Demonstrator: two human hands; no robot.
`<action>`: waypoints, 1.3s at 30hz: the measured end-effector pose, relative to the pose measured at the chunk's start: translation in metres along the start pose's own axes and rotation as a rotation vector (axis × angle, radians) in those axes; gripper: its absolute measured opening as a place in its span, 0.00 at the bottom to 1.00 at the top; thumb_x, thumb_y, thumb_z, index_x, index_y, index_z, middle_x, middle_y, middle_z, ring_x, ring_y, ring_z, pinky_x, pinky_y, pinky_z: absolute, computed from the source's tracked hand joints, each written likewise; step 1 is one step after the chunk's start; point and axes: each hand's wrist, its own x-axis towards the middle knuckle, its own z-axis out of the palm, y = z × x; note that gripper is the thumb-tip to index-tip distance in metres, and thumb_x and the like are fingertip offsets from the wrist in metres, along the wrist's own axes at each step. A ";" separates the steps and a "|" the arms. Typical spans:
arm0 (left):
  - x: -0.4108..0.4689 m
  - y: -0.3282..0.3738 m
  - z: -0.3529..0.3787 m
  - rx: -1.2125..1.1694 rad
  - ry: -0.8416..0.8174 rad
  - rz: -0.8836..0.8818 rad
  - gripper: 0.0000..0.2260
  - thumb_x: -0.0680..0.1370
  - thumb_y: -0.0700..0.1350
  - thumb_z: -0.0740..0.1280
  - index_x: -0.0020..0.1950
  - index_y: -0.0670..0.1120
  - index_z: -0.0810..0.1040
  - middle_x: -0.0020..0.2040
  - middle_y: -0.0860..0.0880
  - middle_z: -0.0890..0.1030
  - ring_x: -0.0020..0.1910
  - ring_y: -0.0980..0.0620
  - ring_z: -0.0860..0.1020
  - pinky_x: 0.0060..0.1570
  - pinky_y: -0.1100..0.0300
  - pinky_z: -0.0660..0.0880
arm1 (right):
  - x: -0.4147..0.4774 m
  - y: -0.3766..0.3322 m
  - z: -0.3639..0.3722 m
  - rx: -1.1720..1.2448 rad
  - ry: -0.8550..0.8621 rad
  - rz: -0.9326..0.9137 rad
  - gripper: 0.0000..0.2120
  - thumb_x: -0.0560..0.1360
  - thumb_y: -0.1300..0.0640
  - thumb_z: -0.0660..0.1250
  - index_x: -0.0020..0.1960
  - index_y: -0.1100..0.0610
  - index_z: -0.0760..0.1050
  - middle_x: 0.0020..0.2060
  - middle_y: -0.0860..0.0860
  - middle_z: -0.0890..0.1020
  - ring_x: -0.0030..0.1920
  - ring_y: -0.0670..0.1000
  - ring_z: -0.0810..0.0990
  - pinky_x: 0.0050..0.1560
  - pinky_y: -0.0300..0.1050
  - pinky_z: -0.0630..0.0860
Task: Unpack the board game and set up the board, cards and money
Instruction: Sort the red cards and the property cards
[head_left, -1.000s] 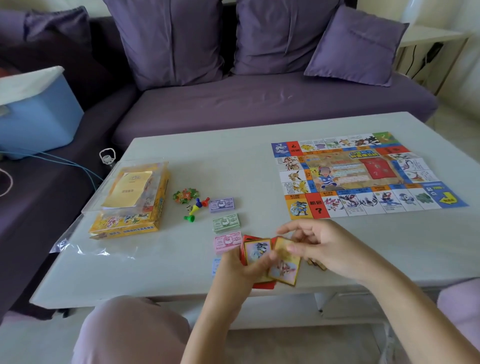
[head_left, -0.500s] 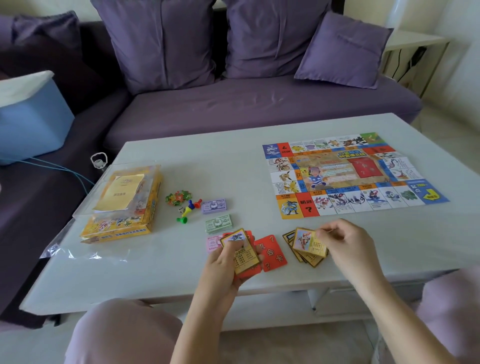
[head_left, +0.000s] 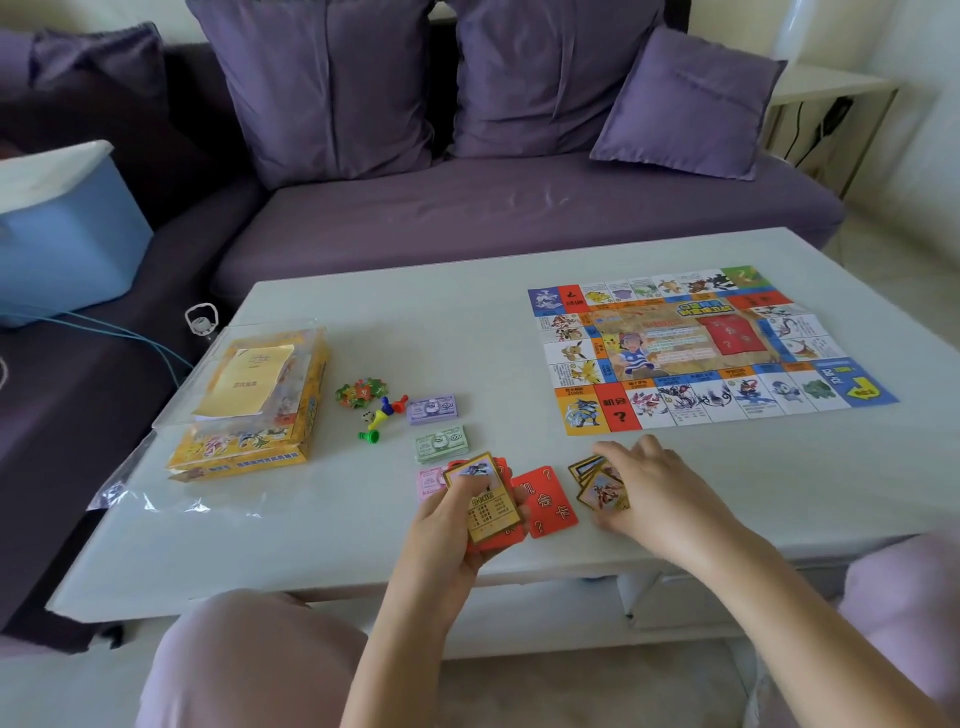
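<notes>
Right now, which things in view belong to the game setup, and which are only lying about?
Job: game board, held cards, red card, gold card pile, money stacks, pawns, game box.
Lying about: blue bin, cushions, plastic wrap, cable.

Left grip (head_left: 457, 527) curls round cards (head_left: 491, 512), thumb on top; right grip (head_left: 655, 488) rests palm-down, fingers loosely bent.

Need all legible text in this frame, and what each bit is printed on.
"机会卡", with "?" marks: loose red card.
"机会" above "?": red square on the board.
Too small or blurred to read: money stacks, yellow box, booklet, gold-framed card, other board squares.
</notes>
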 end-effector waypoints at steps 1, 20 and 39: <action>0.000 0.000 -0.001 0.001 -0.001 0.001 0.11 0.78 0.38 0.60 0.58 0.36 0.76 0.39 0.40 0.83 0.35 0.47 0.82 0.35 0.57 0.81 | 0.002 -0.001 -0.001 -0.003 -0.019 -0.002 0.32 0.75 0.47 0.66 0.75 0.48 0.57 0.62 0.53 0.66 0.60 0.53 0.71 0.57 0.44 0.73; 0.000 0.000 0.001 -0.186 -0.072 -0.090 0.10 0.80 0.35 0.55 0.56 0.35 0.73 0.44 0.34 0.83 0.39 0.40 0.83 0.34 0.51 0.81 | 0.016 -0.003 -0.011 0.123 0.037 0.071 0.16 0.75 0.49 0.67 0.58 0.52 0.67 0.55 0.51 0.66 0.47 0.50 0.75 0.42 0.42 0.70; 0.000 -0.012 0.009 -0.185 -0.149 0.000 0.09 0.73 0.39 0.67 0.51 0.36 0.78 0.44 0.40 0.83 0.40 0.46 0.83 0.37 0.58 0.80 | -0.009 -0.015 -0.019 0.939 0.082 -0.037 0.05 0.75 0.56 0.69 0.42 0.55 0.83 0.33 0.48 0.83 0.30 0.42 0.77 0.36 0.36 0.74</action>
